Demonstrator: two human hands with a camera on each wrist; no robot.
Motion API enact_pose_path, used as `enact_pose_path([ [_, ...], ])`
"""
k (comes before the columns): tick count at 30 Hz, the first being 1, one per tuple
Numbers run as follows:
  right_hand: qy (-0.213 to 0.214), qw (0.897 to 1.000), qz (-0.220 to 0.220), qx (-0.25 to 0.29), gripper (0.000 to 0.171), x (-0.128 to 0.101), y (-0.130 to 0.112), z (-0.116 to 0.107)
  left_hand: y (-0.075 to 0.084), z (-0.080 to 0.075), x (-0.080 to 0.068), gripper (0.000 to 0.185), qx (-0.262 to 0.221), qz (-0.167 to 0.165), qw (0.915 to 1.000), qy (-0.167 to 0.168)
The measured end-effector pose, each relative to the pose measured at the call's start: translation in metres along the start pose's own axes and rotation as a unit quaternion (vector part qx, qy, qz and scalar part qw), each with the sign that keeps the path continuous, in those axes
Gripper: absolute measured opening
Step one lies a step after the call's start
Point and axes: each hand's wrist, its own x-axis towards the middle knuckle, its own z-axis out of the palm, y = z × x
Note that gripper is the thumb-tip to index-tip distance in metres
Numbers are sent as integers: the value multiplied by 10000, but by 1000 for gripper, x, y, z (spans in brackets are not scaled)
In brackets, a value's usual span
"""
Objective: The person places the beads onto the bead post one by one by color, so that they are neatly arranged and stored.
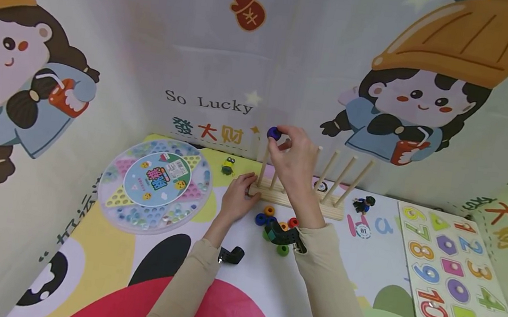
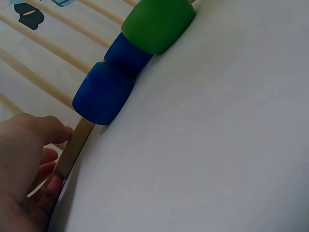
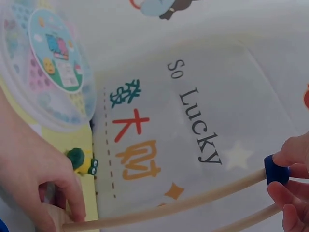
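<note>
A wooden base (image 1: 277, 198) with several upright pegs stands at the back of the table. My left hand (image 1: 238, 198) grips the base's left end, thumb on the front side, as the left wrist view shows. High at the leftmost peg (image 3: 169, 211), my right hand (image 1: 294, 156) pinches a dark blue bead (image 1: 274, 133) between thumb and fingers. In the right wrist view that blue bead (image 3: 276, 170) sits at the peg's tip. Loose beads lie in front of the base, among them a blue bead (image 2: 103, 93), a green bead (image 2: 158, 24) and a red bead (image 1: 292, 222).
At the left lies a round Chinese checkers set (image 1: 108, 203) under a clear cover. A yellow-green figure (image 1: 228, 166) stands behind my left hand, and a small dark-haired figure (image 1: 364, 204) right of the base. A number and shape board (image 1: 415, 287) lies at the right.
</note>
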Motion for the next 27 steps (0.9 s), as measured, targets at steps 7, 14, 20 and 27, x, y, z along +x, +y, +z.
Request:
enact_pose_path([
  [7,-25,9999,35,-102,24,-1,1,1,1,0,1,52,-85,28,10000,9],
  [14,-80,9999,29,-110,25,-2,1,1,1,-1,1,54,-80,-56,9999,-31],
  [20,-32,10000,0,-35,25,-2,1,0,1,-1,1,56,-79,-38,10000,-11],
  [27,-7,9996,30,264,25,-8,3,-9,0,-2,0,58,-138,-57,9999,-9],
])
